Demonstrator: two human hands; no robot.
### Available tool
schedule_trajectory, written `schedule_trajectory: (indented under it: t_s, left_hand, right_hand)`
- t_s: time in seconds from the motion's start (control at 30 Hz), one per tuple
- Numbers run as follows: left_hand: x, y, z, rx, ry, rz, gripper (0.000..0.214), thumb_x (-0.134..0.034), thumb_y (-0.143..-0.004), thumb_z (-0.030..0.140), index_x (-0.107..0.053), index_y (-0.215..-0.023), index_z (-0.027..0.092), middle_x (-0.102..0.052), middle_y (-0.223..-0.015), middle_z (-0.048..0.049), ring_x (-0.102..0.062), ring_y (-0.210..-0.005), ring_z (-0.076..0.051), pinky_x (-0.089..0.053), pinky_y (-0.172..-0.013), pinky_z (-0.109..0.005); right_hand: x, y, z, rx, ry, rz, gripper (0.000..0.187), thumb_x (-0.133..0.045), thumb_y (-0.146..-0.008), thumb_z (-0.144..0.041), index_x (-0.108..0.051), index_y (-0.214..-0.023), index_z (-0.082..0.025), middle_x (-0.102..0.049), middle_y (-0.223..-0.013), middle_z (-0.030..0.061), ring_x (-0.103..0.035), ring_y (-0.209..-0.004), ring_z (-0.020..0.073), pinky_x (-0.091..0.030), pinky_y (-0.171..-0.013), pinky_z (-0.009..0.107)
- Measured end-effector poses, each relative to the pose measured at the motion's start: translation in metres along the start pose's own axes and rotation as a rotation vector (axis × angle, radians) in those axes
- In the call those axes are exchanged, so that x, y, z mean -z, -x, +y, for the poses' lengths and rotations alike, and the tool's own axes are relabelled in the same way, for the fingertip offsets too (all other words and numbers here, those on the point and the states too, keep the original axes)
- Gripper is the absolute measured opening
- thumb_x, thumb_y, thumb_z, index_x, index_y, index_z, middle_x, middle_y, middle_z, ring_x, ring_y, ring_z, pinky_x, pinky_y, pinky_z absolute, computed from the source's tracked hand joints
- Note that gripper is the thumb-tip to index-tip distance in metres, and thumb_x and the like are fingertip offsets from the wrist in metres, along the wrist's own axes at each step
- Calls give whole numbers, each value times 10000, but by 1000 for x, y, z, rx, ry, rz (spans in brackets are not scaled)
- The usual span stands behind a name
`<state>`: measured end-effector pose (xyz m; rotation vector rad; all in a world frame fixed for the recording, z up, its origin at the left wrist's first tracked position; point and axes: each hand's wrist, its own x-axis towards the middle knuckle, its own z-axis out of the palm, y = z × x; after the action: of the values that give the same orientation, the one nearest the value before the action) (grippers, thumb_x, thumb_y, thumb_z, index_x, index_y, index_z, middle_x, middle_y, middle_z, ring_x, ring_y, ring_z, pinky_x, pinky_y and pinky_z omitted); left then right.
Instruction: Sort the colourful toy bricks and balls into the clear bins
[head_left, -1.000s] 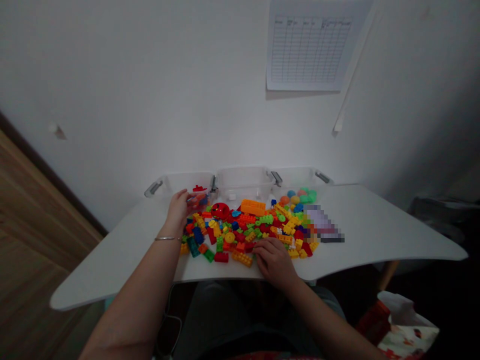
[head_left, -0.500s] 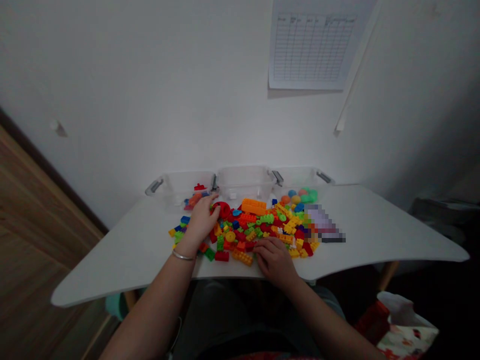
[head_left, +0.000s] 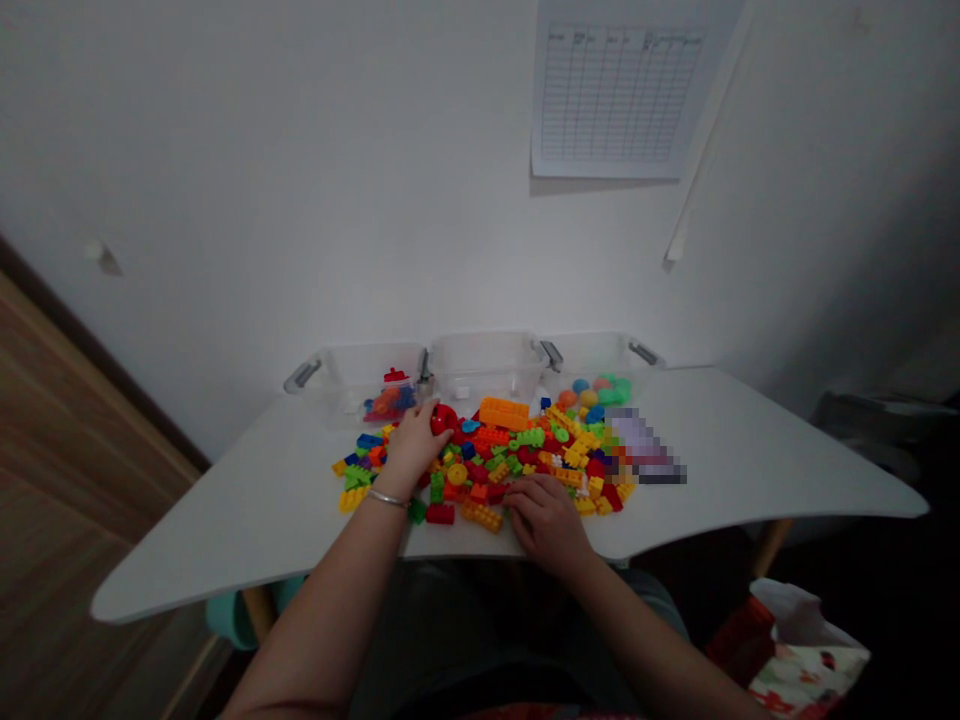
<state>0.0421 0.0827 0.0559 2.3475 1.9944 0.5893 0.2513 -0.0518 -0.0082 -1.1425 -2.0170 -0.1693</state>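
A heap of colourful toy building bricks point(head_left: 491, 465) covers the middle of the table. My left hand point(head_left: 415, 445) reaches into its left side, fingers and thumb closed around the edge of a round red toy piece point(head_left: 444, 419). Near the front of the pile rests my right hand point(head_left: 551, 515), its fingers curled and pressed together beside a red brick point(head_left: 496, 494). What those fingertips hold, if anything, is hidden. A large orange block point(head_left: 504, 413) lies at the back of the heap, and a yellow brick point(head_left: 481, 515) lies left of my right hand.
Three clear plastic boxes stand along the wall: the left box point(head_left: 330, 375) holds red, orange and blue pieces, the middle box point(head_left: 487, 350) a small white item, the right box point(head_left: 607, 350) coloured round pieces. A blurred-out flat object point(head_left: 643, 445) lies right of the bricks.
My left hand has shifted slightly right and closed on the round red piece, away from the left box. My right hand stays in place. The view has shifted a little.
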Motion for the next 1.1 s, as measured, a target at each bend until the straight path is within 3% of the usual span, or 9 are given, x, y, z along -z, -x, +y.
schedule_trajectory:
  t_s: [0.17,0.4,0.5,0.7,0.83,0.93,1.1]
  left_hand:
    - [8,3,2,-175,-131,165,559,-710,-734,314,-555,-1266,241,-556,-1240,-135,-565,-1087,-320,-453,-886,-426]
    - [17,22,8,-422,-104,280,483,-626,-794,219,-558,-1270,265,-537,-1296,-126,-527,-1138,-306,-446,-922,-438]
    - [18,36,15,-510,-56,315,495,-613,-788,180,-557,-1273,268,-550,-1286,-122,-527,-1143,-292,-455,-937,-443]
    - [9,63,35,-700,89,369,396,-576,-825,198,-600,-1211,285,-594,-1209,-106,-560,-1086,-254,-491,-891,-431]
    - [-2,75,46,-765,120,379,427,-593,-814,186,-595,-1227,293,-585,-1216,-105,-552,-1094,-255,-486,-894,-432]
    - [-7,78,51,-786,145,366,423,-591,-824,194,-593,-1235,295,-580,-1224,-104,-548,-1098,-249,-482,-906,-427]
    - [-6,75,51,-767,166,303,454,-550,-838,171,-552,-1279,275,-580,-1233,-104,-549,-1118,-239,-477,-939,-431]
  right_hand:
    - [0,0,0,3,14,5,160,-555,-845,-120,-672,-884,-222,-702,-958,41,-589,-939,214,-481,-873,394]
    - [1,0,0,-5,-1,3,180,-542,-854,-124,-670,-921,-231,-700,-978,42,-594,-944,207,-481,-895,398]
    - [0,1,0,-25,8,16,233,-541,-846,-138,-648,-1031,-231,-689,-1033,54,-589,-981,225,-464,-939,436]
    - [2,-10,3,-179,6,174,456,-553,-855,-260,-481,-1301,-205,-616,-1187,127,-546,-1137,287,-352,-1066,568]
    - [2,-29,9,-221,-216,132,545,-582,-840,-311,-424,-1352,-216,-566,-1283,139,-539,-1196,278,-448,-1014,494]
    - [1,-41,11,-262,-360,49,602,-639,-775,-267,-437,-1339,-213,-557,-1314,128,-544,-1213,257,-453,-1030,451]
    - [-4,-49,15,-345,-409,26,599,-680,-715,-253,-490,-1280,-206,-591,-1273,119,-577,-1171,254,-469,-1012,438]
